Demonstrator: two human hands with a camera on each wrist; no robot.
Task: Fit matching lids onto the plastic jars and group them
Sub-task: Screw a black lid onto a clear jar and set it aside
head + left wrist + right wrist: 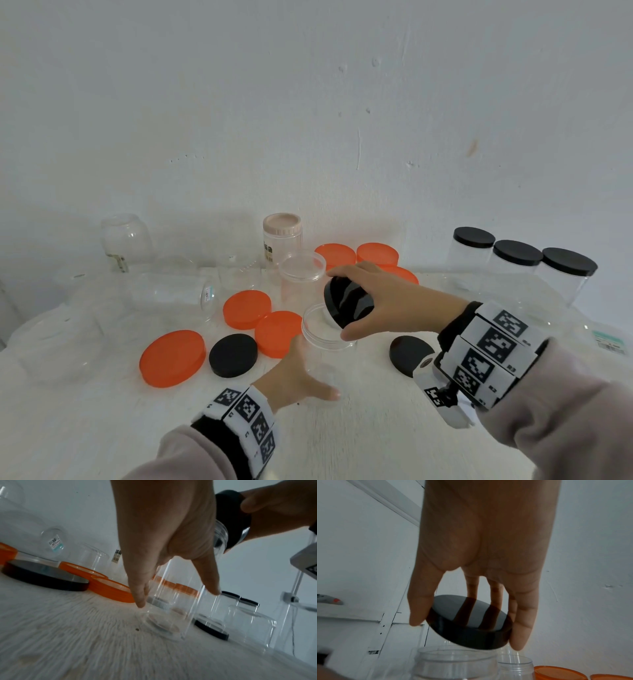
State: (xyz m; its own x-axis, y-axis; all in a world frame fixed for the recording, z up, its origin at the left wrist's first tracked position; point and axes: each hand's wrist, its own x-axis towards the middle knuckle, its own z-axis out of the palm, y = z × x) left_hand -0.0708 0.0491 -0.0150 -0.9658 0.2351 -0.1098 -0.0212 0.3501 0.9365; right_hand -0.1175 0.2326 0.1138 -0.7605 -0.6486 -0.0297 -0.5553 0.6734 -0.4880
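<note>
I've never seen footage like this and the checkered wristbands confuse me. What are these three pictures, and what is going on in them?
No machine here: a person works with bare hands and wears three cameras. The head view looks down at the table; each of the other two looks along one hand from its wrist. The patterned bands sit on the wrists where those cameras are worn.

The left hand steadies an open clear jar standing on the table, its fingers around the wall. The right hand holds a black lid by its edge, tilted, just above the jar's mouth and not yet on it.

Around them lie loose orange lids and black lids, more clear jars without lids, and, at the back right, three jars already capped in black.
</note>
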